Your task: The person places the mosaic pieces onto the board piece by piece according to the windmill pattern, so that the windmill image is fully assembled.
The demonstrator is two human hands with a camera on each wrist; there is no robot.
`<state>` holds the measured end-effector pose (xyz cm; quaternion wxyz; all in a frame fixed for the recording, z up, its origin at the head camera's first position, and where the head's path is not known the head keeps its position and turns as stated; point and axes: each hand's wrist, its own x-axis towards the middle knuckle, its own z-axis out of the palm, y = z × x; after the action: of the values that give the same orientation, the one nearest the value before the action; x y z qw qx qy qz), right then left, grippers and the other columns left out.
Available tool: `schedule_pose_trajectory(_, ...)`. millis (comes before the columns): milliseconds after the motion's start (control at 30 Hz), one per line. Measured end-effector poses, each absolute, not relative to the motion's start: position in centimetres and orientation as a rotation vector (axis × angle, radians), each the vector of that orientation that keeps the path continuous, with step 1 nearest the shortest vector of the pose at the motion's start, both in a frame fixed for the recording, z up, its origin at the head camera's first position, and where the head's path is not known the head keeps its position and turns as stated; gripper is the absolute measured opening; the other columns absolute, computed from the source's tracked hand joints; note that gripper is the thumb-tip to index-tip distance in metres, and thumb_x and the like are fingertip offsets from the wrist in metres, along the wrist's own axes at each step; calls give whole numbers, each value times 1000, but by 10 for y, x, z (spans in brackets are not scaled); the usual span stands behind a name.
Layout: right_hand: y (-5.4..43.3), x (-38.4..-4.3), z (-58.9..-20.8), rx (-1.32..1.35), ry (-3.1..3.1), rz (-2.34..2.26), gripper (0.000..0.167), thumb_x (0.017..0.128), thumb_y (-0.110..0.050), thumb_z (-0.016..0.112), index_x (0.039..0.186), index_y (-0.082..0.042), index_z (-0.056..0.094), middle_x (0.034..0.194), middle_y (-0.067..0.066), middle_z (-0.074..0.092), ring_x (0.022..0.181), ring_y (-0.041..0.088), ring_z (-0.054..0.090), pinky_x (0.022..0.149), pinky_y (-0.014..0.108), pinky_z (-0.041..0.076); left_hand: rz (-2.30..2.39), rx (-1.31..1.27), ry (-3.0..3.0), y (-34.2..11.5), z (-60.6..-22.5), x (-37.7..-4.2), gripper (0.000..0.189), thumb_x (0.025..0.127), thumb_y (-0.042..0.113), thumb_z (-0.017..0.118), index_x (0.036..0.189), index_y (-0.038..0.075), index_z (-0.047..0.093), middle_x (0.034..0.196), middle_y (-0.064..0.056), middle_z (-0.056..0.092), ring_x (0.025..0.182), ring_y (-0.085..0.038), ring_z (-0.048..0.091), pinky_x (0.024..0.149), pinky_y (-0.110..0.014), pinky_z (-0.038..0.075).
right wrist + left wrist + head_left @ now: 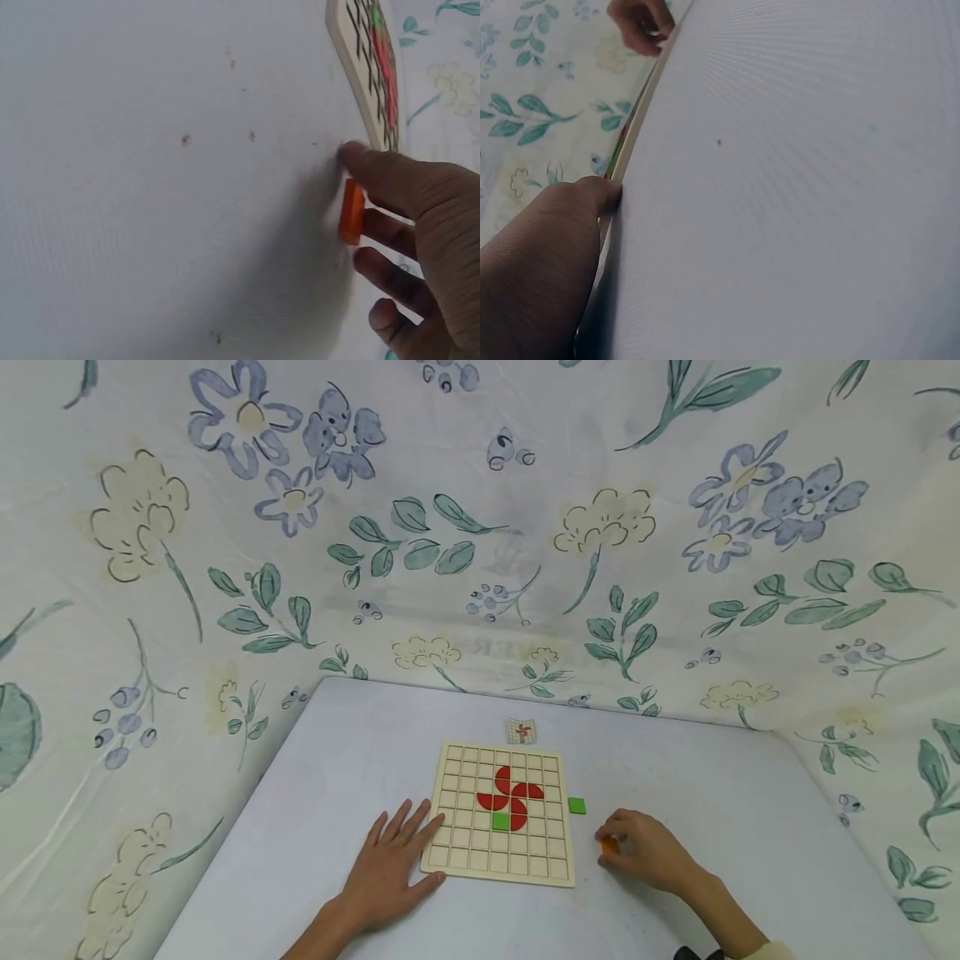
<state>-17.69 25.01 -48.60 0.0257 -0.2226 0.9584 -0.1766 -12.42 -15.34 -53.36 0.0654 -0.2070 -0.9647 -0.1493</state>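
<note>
A square wooden grid board (459, 857) lies on the table, with several red rounded pieces (518, 814) set as a pinwheel and a green square tile (500, 821) in its cells. My left hand (386, 870) rests at the board's left edge with fingers spread; its thumb (604, 195) touches the near corner. To the right of the board, my right hand (648, 852) pinches an orange block (351, 212) between thumb and fingers, just above the table. Most of the block is covered in the head view. A loose green tile (577, 806) lies against the board's right side.
A small pattern card (521, 731) showing a red pinwheel on a grid lies beyond the board's far edge. The white table (360, 727) meets a flower-printed sheet (487, 568) at its back and sides.
</note>
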Motion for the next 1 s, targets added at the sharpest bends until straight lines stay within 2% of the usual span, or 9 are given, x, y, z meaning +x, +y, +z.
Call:
schedule_pose_trajectory(167,253,-180,-483,-794,2933,-581,20,75,-10,83,93,-15,76,85,-15,64,73,4,54,65,25,51,-438,-606,-2913,-153,-533,-124,76,92,62,52,153,20,37,161,-5,25,148,-31,16,115,-55,12)
schedule_pose_trajectory(400,249,-183,-481,-919,2935,-505,18,74,-17,82,91,-18,74,80,-18,59,70,2,50,62,23,48,-428,-606,-2922,-152,-533,-125,76,92,62,52,154,20,37,161,-5,25,148,-31,16,116,-55,12)
schedule_pose_trajectory(767,219,-193,-475,-1069,2937,-507,15,76,-17,82,89,-16,75,75,-17,56,70,5,52,61,21,47,-436,-602,-2923,-153,-534,-124,76,92,63,51,153,20,37,161,-5,25,148,-31,16,116,-54,11)
schedule_pose_trajectory(1000,192,-196,-470,-1131,2877,-565,15,77,-18,82,91,-15,75,80,-14,61,72,10,54,63,22,48,-437,-610,-2926,-153,-534,-123,76,92,63,51,153,20,37,161,-5,25,148,-30,16,116,-54,12)
